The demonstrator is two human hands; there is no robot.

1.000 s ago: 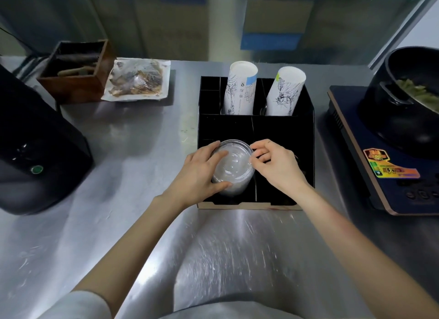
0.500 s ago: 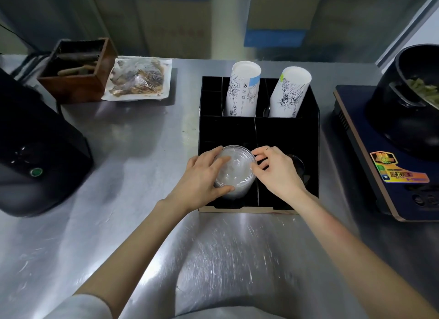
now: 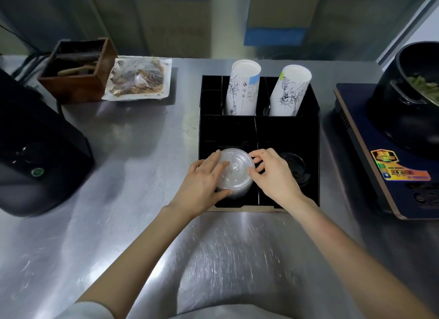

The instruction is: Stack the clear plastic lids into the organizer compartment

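Two bare hands settle a stack of clear plastic lids (image 3: 234, 173) into the front-left compartment of a black divided organizer (image 3: 311, 119) on a stainless steel counter (image 3: 133, 152). The left hand (image 3: 204, 183) wraps the stack from its left side, fingers over the top lid and thumb low against the side. The right hand (image 3: 273, 176) touches the rim with curled fingertips, steadying rather than gripping; how firmly it presses cannot be told.

The stack stands upright, its lower part already inside the compartment and its top rising above the front wall. Whether its base rests on the floor of the slot is hidden.

The likeliest trouble is a lean: thin, slick lids nested loosely could slide apart if either hand lets go before the base is seated, spilling over the low front edge onto the counter. A squeeze too hard from the left hand could buckle the flexible rims and jam the stack against the centre divider. The front-right compartment holds dark lids (image 3: 294, 169), just beside the right hand, and a careless withdrawal could knock them. Two printed paper-cup sleeves (image 3: 242, 88) stand well behind, clear of the work.
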